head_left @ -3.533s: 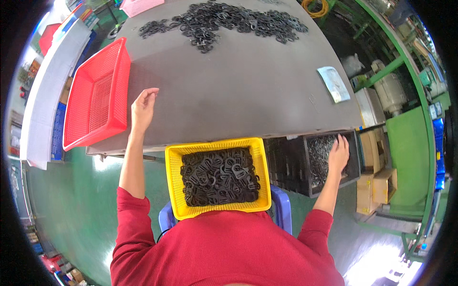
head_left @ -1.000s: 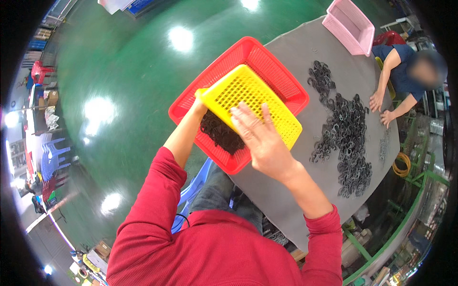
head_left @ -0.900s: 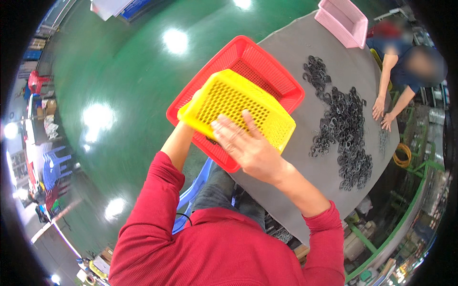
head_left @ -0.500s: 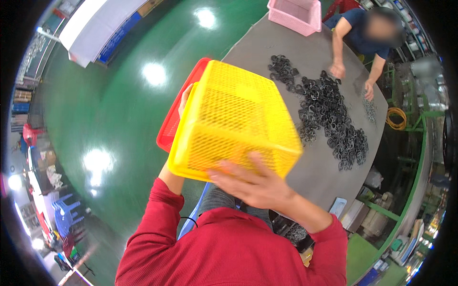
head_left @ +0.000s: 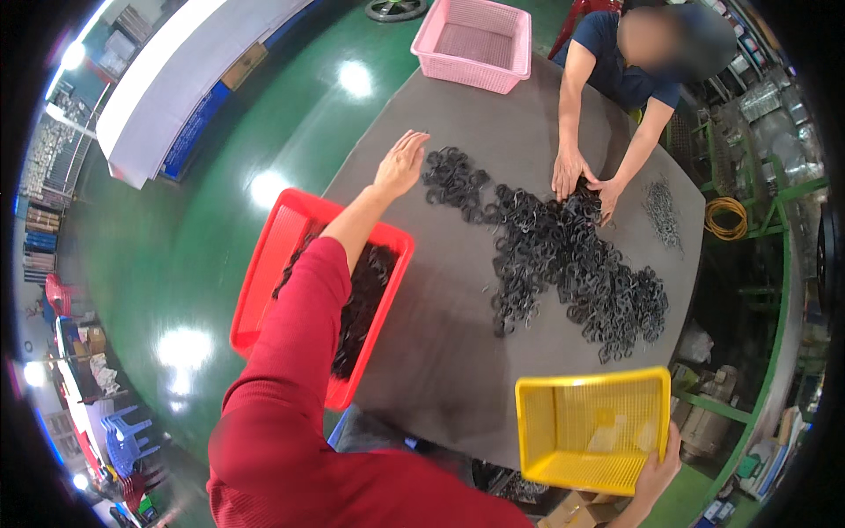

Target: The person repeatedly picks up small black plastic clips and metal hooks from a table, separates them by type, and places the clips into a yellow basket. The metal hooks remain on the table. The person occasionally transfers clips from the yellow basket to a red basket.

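Observation:
My right hand (head_left: 660, 466) grips the right side of a yellow plastic basket (head_left: 593, 382), which is tilted so that its bare inside shows. My left hand (head_left: 403, 165) is stretched out over the table, open with its fingers extended, just left of a small heap of black hook-like pieces (head_left: 453, 180). Beneath my left forearm stands a red basket (head_left: 400, 251) with dark pieces in it. A larger pile of black curved pieces (head_left: 550, 238) covers the middle of the grey table (head_left: 440, 352).
Across the table a co-worker's hands (head_left: 585, 189) touch the pile's far edge. Small metal pieces (head_left: 662, 214) lie beside them. A pink basket (head_left: 471, 75) stands at the far corner. Boxes (head_left: 576, 510) and a green metal frame (head_left: 748, 411) border the table's right side.
The yellow basket has moved to the lower right and is now in my right hand alone. My left hand has let go and reached out across the table. The co-worker's hands moved onto the pile.

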Action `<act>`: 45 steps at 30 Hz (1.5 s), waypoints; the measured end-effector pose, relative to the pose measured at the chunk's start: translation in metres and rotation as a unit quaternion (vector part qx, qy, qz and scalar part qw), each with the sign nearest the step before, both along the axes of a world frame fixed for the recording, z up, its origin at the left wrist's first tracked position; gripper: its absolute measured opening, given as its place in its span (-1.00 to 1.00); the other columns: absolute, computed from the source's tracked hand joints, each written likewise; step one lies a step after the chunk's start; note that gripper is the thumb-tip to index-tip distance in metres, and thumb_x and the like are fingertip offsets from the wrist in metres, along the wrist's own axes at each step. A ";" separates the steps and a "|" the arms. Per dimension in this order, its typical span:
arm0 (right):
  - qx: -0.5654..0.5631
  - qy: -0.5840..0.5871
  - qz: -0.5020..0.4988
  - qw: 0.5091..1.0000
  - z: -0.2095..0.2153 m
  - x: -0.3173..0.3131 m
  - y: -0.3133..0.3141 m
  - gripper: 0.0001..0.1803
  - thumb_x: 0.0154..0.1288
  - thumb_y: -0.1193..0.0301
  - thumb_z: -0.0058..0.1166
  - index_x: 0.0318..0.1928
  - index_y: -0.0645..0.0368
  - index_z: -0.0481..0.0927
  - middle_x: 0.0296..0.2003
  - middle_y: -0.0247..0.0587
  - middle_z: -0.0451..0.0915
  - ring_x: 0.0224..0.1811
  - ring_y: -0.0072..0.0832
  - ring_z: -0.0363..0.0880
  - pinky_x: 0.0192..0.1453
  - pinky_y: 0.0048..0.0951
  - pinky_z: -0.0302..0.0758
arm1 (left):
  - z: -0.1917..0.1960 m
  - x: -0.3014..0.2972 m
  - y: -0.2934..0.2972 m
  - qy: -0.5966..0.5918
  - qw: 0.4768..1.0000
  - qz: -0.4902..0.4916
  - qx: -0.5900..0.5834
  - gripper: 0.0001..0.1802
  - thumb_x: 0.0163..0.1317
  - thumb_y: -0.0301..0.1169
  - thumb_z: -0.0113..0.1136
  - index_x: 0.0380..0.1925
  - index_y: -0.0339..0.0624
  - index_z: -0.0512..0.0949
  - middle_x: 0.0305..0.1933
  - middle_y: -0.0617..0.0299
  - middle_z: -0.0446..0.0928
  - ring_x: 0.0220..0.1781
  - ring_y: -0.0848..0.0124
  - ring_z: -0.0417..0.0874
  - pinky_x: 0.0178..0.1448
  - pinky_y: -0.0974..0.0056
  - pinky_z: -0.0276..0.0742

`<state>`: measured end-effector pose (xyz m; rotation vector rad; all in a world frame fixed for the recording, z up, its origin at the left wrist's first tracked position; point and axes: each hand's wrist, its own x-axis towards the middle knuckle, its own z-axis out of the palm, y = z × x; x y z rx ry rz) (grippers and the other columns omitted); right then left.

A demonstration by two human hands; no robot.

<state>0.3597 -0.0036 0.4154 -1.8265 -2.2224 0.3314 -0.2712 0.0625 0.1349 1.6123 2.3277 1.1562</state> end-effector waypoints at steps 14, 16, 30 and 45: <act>-0.275 -0.035 -0.076 0.958 -0.057 -0.005 0.093 -0.52 0.04 0.72 -0.20 0.04 0.32 0.49 -0.04 0.01 0.55 0.05 -0.24 0.48 0.17 -0.31 0.37 | -0.108 -0.025 0.081 0.110 0.972 -0.136 -0.155 -0.40 0.35 -0.03 -0.24 0.31 -0.06 0.17 0.40 0.20 0.15 0.50 0.28 -0.04 0.50 0.01 -0.20; -0.314 -0.009 -0.083 0.946 -0.074 0.002 0.100 -0.50 -0.08 0.75 -0.23 -0.04 0.33 0.52 -0.16 0.03 0.59 -0.05 -0.26 0.55 0.10 -0.38 0.39 | -0.109 -0.004 0.086 0.078 0.970 -0.186 -0.134 -0.44 0.34 -0.08 -0.21 0.27 -0.08 0.23 0.38 0.18 0.19 0.47 0.23 0.02 0.49 0.01 -0.17; -0.354 0.043 0.094 0.930 -0.174 0.053 0.155 -0.51 -0.18 0.64 -0.05 -0.13 0.09 0.61 -0.17 -0.11 0.62 -0.07 -0.11 0.55 0.05 -0.24 0.44 | -0.014 0.257 0.066 -0.053 0.938 -0.315 -0.130 -0.26 0.24 -0.27 0.07 0.33 -0.32 0.03 0.42 -0.14 -0.02 0.49 -0.10 -0.18 0.49 0.02 -0.24; 0.021 0.371 -0.044 0.927 -0.349 0.211 0.372 -0.65 0.34 0.23 -0.02 0.06 0.06 0.55 0.09 -0.26 0.51 0.24 -0.44 0.33 0.31 -0.37 0.17 | 0.014 0.359 -0.003 -0.479 0.800 -0.151 -0.329 -0.68 0.20 -0.60 0.04 -0.02 -0.37 0.45 -0.10 0.24 0.57 -0.10 0.51 0.53 -0.03 0.39 0.45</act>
